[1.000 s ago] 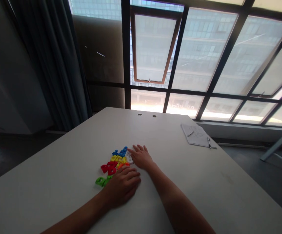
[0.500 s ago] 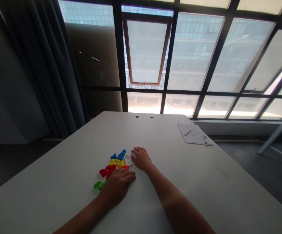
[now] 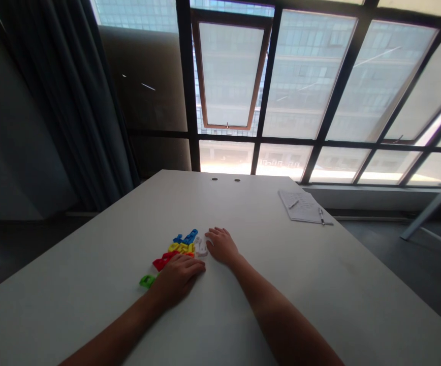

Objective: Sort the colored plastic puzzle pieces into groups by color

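Note:
Small flat plastic letter-like pieces lie in a tight cluster on the white table (image 3: 281, 290). Blue pieces (image 3: 186, 237) are farthest from me, then yellow ones (image 3: 180, 247), with a white piece (image 3: 200, 247) at the right side. My right hand (image 3: 222, 245) lies palm down, its fingertips touching the white piece. My left hand (image 3: 177, 278) rests flat over the near part of the cluster, hiding most of the red pieces (image 3: 162, 261). A green piece (image 3: 147, 280) shows past its outer edge. Neither hand appears to grip anything.
A notepad (image 3: 300, 206) with a pen (image 3: 293, 204) on it and another pen (image 3: 321, 216) beside it lie near the table's far right corner. Two small holes (image 3: 225, 179) mark the far edge. Large windows stand beyond, with a dark curtain (image 3: 60, 101) at left.
My left hand has slid farther over the cluster, now covering more of the red and green pieces. My right hand has barely moved. The view has tilted slightly as my head shifted.

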{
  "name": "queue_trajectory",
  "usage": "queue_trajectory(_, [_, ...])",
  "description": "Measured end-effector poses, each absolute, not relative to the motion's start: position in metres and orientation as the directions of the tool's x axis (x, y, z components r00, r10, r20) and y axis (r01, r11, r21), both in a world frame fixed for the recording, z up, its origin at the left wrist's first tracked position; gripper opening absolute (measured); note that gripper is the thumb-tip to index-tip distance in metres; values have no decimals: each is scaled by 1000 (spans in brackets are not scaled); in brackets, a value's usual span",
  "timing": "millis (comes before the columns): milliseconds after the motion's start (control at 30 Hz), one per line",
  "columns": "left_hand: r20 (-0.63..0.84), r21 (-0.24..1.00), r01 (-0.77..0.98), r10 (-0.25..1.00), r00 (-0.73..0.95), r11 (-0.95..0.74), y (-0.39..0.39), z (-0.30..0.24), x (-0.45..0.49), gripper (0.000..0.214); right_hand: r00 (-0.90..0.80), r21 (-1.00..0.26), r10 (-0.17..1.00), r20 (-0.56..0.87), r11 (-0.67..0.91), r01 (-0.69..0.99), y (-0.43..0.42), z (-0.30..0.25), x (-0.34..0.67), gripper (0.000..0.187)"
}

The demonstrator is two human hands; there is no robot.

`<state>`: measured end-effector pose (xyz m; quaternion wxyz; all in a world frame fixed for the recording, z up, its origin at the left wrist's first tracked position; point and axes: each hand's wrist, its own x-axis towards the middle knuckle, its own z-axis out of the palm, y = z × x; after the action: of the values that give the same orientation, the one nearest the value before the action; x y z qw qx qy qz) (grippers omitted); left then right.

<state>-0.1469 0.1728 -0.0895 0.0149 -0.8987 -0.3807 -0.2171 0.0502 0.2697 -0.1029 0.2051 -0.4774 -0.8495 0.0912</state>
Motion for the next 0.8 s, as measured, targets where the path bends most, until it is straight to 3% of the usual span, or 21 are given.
queue_trajectory(333, [434, 113, 648, 624, 650, -753, 167, -84, -143, 20, -537, -284, 809, 239, 587, 758, 162, -100, 96, 47])
queue_trajectory(500, [444, 130, 655, 634, 633, -745, 166, -88, -143, 20, -575, -186, 771, 273, 629, 755, 91, -130, 135, 52])
queue_trajectory(567, [444, 136, 663, 643, 624, -736, 167, -90, -144, 19, -603, -96, 719, 345, 666, 739, 73, -149, 147, 56])
queue_trajectory(667, [457, 142, 672, 651, 607, -727, 166, -93, -145, 19, -725, 68, 527, 444, 786, 614, 60, -171, 161, 55])
queue_trajectory(733, [472, 139, 676, 648, 598, -724, 166, -94, -145, 19, -751, 100, 467, 467, 816, 569, 60, -176, 167, 52])
queue_trajectory(800, [484, 141, 686, 654, 581, -714, 165, -94, -144, 19, -744, 57, 487, 459, 819, 571, 61, -172, 168, 49])
